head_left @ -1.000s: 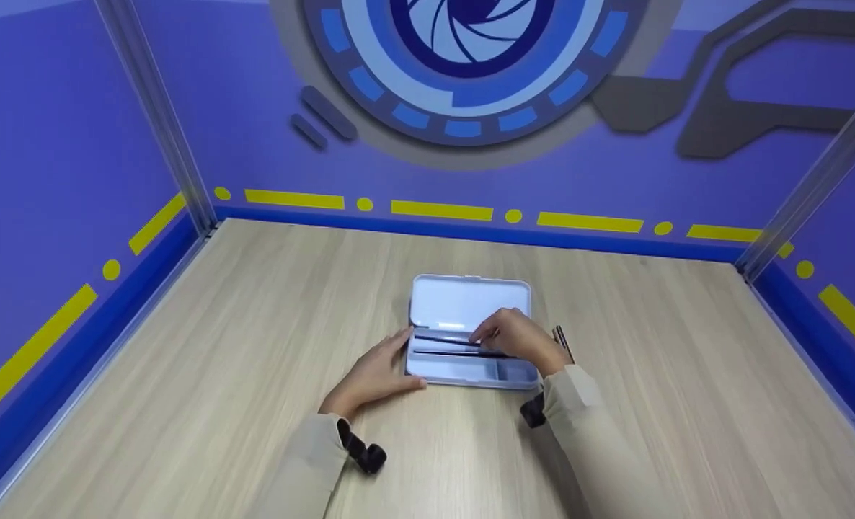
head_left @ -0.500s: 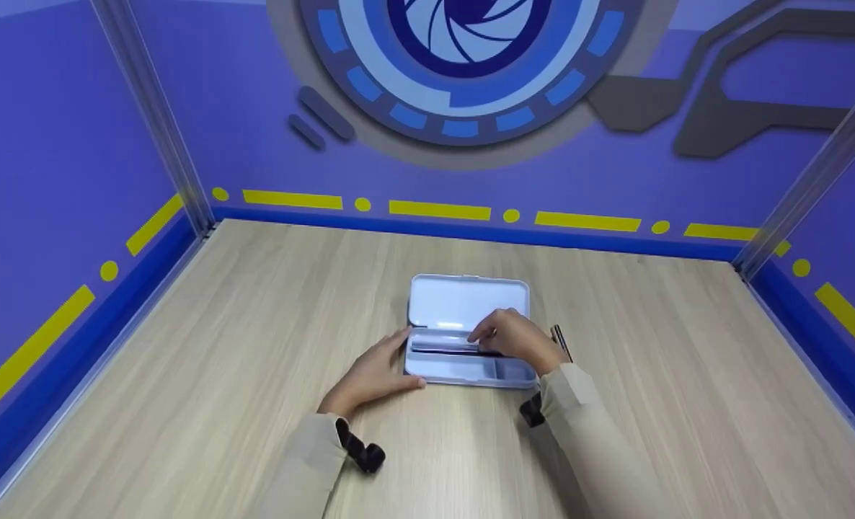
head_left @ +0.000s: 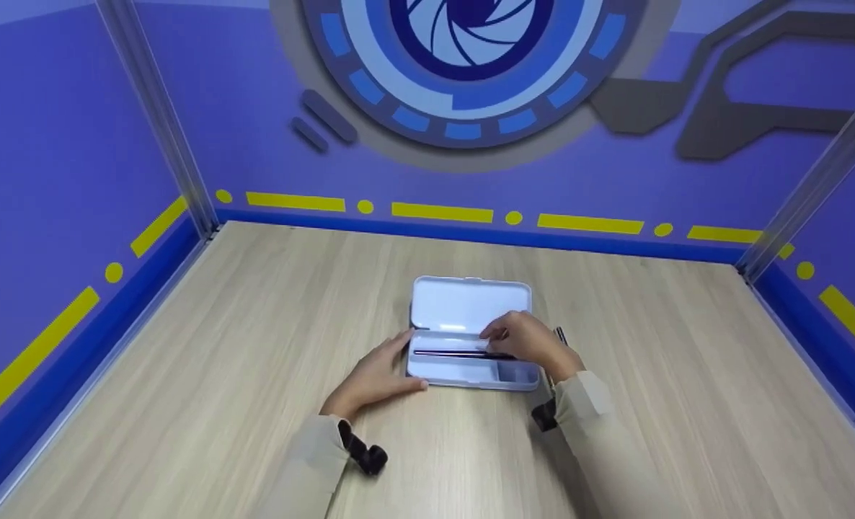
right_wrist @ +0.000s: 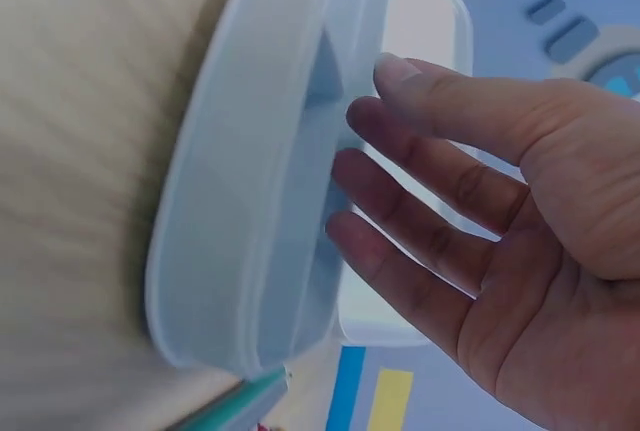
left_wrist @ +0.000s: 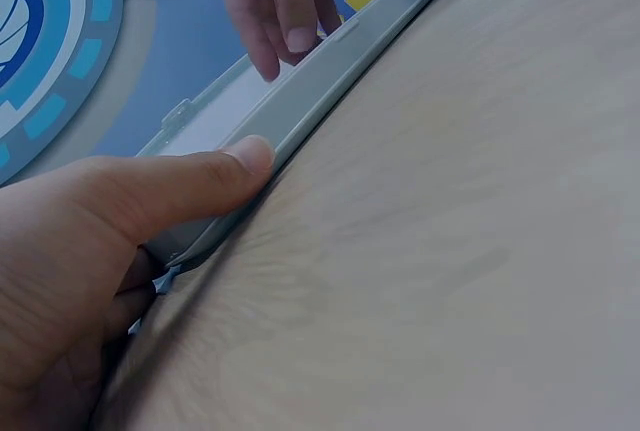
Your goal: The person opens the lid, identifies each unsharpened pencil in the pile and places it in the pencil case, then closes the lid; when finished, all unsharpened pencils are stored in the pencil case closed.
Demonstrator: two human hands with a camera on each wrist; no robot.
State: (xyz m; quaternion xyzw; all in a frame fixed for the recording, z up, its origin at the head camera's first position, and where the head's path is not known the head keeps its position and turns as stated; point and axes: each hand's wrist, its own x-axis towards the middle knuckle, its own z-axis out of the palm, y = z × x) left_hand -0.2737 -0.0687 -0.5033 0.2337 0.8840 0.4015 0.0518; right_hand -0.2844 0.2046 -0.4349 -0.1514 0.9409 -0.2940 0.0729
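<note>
A white pencil case lies unfolded on the table, its lid tipped back on the far side. Inside, a thin dark pencil-like stick lies lengthwise; the right hand covers its right end. My left hand holds the left end of the case, the thumb on the front wall and fingers at the back corner. My right hand hovers over the back compartment near the hinge. Its fingers are loosely bent, with nothing visible between them and the thumb.
Dark slender pens lie on the table just right of the case, partly hidden by the right wrist. A small divided compartment fills the case's front right corner. Purple panels enclose the wooden table.
A dark stick at the back of the case has dropped forward beside the other one. The right hand has since shifted slightly right and its fingers have loosened. The left hand stays put.
</note>
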